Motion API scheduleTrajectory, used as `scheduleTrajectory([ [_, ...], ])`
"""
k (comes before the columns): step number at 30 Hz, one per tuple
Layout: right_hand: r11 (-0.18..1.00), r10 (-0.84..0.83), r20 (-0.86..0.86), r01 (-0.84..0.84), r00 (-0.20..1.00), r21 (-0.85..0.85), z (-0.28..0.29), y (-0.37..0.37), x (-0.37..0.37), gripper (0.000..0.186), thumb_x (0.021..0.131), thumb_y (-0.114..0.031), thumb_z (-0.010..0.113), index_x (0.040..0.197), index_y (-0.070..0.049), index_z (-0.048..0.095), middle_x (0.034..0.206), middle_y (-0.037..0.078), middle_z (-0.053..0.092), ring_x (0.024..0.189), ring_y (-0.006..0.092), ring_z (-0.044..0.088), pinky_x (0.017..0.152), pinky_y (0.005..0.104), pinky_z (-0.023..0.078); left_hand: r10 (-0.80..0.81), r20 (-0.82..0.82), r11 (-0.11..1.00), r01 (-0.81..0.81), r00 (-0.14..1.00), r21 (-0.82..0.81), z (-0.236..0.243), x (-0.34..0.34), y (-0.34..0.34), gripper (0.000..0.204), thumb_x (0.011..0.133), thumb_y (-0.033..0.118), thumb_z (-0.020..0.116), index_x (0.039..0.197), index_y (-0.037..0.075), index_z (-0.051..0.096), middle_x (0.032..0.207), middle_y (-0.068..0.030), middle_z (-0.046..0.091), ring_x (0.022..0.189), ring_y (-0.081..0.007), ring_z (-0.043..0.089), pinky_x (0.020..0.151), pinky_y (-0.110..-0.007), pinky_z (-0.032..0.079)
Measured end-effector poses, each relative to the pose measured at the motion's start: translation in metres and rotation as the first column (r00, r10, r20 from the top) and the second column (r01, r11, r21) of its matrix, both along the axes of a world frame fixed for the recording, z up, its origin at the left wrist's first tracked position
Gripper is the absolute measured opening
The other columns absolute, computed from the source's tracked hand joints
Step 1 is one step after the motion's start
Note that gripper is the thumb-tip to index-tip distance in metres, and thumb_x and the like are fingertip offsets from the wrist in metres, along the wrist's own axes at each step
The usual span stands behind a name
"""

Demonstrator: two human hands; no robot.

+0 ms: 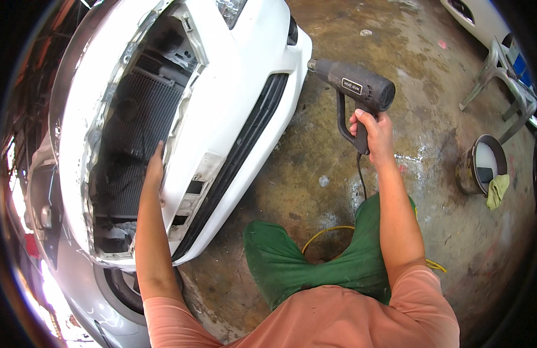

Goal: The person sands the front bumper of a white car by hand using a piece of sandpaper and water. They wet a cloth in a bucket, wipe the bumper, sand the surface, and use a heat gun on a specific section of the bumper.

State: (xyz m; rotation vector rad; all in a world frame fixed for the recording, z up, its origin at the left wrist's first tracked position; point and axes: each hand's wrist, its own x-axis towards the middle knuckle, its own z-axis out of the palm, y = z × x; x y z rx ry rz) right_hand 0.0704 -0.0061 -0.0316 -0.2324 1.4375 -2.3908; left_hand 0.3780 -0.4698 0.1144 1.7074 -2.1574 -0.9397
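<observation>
My right hand is closed around the handle of a dark grey heat gun, whose nozzle points left at the outer corner of a white car bumper, very near it. A black cord hangs from the gun. My left hand rests at the inner edge of the bumper's large upper opening, with a finger stretched along it; the other fingers are partly hidden. Behind that opening sits a dark finned radiator. A long black slotted vent runs along the bumper's lower part.
At right stand a bucket with a yellow-green cloth on its rim, a grey plastic chair and another white car. A yellow hose lies on the stained concrete floor by my green-trousered legs.
</observation>
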Motion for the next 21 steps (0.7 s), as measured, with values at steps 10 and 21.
scheduleTrajectory([
  [10,0.998,-0.001,-0.002,0.000,1.000,-0.057,0.001,-0.001,0.001,0.024,0.087,-0.022,0.070,0.097,-0.001,0.062,0.081,0.006,0.066,0.066,0.0130,0.063,0.063,0.0284,0.052,0.001,-0.022,1.000,0.000,1.000,0.018,-0.001,0.003,-0.005,0.074,0.097,0.061,0.041,0.135,0.000,0.057,0.124,-0.0190,0.065,0.107,-0.0261,0.064,0.098,-0.033,0.045],
  [21,0.987,0.089,-0.021,-0.091,0.996,-0.131,0.001,0.000,0.002,0.022,0.087,-0.020,0.069,0.095,-0.001,0.063,0.079,0.007,0.066,0.066,0.0134,0.064,0.062,0.0280,0.053,-0.041,-0.010,0.995,0.042,0.999,0.091,0.000,0.013,-0.017,0.082,0.094,0.067,0.039,0.148,0.005,0.041,0.146,-0.0228,0.046,0.129,-0.0373,0.047,0.106,-0.049,0.035],
])
